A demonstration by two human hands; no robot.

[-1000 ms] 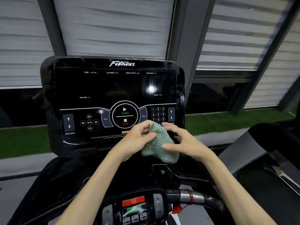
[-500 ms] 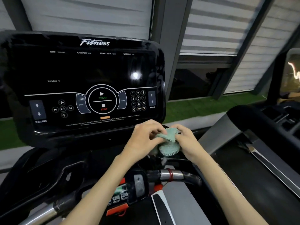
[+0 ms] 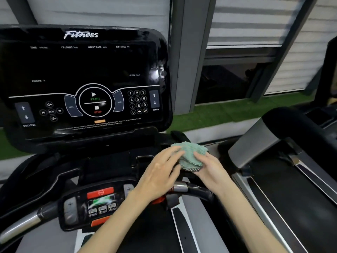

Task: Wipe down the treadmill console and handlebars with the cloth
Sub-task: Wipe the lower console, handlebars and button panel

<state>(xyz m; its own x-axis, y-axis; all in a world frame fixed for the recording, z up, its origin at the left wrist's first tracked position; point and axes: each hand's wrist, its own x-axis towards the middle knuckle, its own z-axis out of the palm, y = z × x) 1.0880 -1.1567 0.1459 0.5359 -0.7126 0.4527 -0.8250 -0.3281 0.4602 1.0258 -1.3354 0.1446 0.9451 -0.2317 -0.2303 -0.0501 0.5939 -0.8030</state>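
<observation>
Judging from the head view, the wiping looks either barely begun or paused. The cloth (image 3: 191,152) is bunched between both hands, just below the lower right corner of the console (image 3: 82,70), and it touches neither the screen nor a bar. Whether the glossy console face has had a pass cannot be told: it shows glare near its right edge but no clear wipe marks. The handlebar (image 3: 184,188) below the console, under the hands, and the left handlebar (image 3: 23,223), off the console's lower left, both seem left to do. The left hand (image 3: 160,176) reaches forward palm down, fingers fairly straight and close together, their tips laid on the cloth's left edge. The right hand (image 3: 209,172) cradles the cloth from its right side, thumb pressed on top and fingers curled beneath, clamping it.
</observation>
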